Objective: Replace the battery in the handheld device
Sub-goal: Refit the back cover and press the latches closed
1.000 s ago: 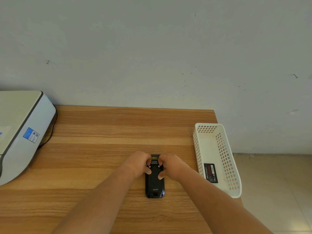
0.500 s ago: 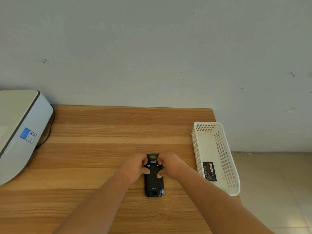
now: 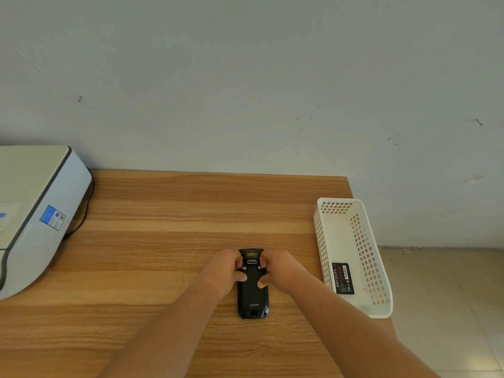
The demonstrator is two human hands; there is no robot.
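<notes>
Both hands [image 3: 255,271] grip device [image 3: 253,296] — basket [image 3: 380,301] beside.

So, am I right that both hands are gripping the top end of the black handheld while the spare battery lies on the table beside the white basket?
Not quite: the head view shows the spare battery lying inside the white basket, not beside it. The rest holds: the left hand and right hand grip the top end of the black handheld.
</notes>
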